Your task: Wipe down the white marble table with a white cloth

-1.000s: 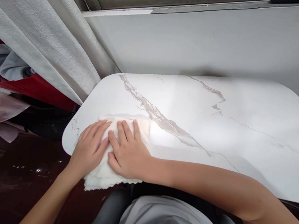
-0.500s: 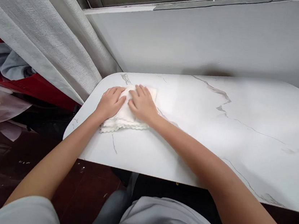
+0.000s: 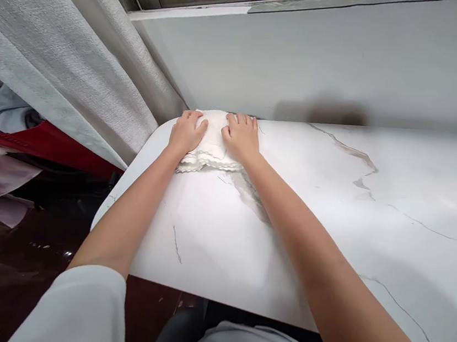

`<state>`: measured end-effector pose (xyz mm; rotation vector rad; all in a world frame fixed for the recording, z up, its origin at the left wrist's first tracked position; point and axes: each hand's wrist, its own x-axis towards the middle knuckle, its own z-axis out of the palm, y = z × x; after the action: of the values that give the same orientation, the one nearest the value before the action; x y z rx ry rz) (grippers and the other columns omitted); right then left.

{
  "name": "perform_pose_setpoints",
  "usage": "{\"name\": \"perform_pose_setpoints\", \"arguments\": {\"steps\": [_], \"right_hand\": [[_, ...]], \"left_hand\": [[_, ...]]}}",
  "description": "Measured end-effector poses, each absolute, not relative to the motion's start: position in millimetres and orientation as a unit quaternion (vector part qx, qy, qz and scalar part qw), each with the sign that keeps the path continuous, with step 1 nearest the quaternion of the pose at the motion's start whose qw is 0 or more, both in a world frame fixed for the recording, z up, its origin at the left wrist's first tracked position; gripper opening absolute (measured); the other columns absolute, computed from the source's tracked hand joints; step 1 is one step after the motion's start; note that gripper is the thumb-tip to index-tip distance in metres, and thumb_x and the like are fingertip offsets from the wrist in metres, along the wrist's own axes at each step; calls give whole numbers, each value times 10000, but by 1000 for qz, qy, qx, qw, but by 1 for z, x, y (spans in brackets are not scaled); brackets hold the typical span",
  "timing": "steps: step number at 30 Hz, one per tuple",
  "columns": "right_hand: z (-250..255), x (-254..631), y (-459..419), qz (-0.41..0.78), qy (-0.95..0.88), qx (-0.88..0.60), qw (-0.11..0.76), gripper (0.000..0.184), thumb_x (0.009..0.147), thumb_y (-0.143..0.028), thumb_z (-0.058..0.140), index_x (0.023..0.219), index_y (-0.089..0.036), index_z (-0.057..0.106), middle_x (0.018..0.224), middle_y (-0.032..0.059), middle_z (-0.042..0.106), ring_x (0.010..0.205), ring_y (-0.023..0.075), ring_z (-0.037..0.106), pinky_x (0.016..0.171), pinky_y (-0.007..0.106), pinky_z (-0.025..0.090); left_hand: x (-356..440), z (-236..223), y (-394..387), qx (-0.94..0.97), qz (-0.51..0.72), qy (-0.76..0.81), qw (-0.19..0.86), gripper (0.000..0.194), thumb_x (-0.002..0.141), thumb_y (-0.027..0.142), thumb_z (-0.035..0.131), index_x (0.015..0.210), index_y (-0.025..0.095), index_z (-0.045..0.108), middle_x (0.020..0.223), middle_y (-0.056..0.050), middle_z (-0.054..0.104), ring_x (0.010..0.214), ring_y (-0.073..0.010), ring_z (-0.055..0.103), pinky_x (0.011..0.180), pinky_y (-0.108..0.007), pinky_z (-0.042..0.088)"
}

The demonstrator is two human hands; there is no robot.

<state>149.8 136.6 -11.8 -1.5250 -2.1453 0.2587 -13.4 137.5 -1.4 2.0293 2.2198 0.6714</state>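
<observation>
One folded white cloth [image 3: 211,145] lies at the back edge of one white table [image 3: 218,253]. Two hands, one left hand [image 3: 186,132] and one right hand [image 3: 243,136], rest flat on it, thumbs spread out.

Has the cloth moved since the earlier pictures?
Yes: the cloth has gone from the near edge of the table to its far edge, by the wall.

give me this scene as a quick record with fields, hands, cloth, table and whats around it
left hand: laid on left side of the cloth
right hand: laid on its right side
cloth: white, layered, wavy-edged, at far edge of the table
table: white, grey-brown veining, rounded corners
left of table: pale curtain
behind table: grey wall
</observation>
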Motion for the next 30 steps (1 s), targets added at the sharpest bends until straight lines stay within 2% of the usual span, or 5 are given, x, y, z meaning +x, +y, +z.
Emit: {"name": "perform_pose_setpoints", "arguments": {"steps": [13,19,22,26,30], "right_hand": [[-12,129,167,55,-774,-586,235,419,950,-215,283,1264,-142,549,1248,138,580,1165,318,479,1079,475,279],[-9,105,163,54,-794,-574,194,455,976,-320,272,1320,-108,479,1328,185,523,1222,341,448,1111,549,218],[-4,92,164,95,-808,-559,156,614,960,-465,330,1446,-93,379,1471,201,404,1364,389,337,1150,586,127],[6,80,164,168,-838,-514,75,833,917,-601,402,1563,-118,194,1620,209,133,1487,427,55,1170,605,-14],[9,76,151,173,-854,-483,81,842,927,-627,405,1580,-152,168,1628,220,95,1491,429,-2,1164,611,-42]], "left_hand": [[-35,-4,179,676,200,708,36,454,928,415,360,1263,232,606,1283,-117,611,1243,-329,520,1064,-491,384],[-59,-2,178,683,179,707,41,489,930,430,317,1293,236,581,1320,-120,596,1291,-319,494,1095,-496,358],[-79,-2,176,678,177,712,44,498,915,466,317,1295,271,572,1327,-103,593,1287,-311,501,1093,-489,363],[-103,-2,171,665,165,727,49,513,903,493,307,1298,287,563,1331,-100,590,1261,-309,529,1080,-493,378],[-117,-3,162,665,162,727,44,541,906,498,288,1323,263,540,1381,-102,561,1286,-299,509,1092,-471,370]]}}
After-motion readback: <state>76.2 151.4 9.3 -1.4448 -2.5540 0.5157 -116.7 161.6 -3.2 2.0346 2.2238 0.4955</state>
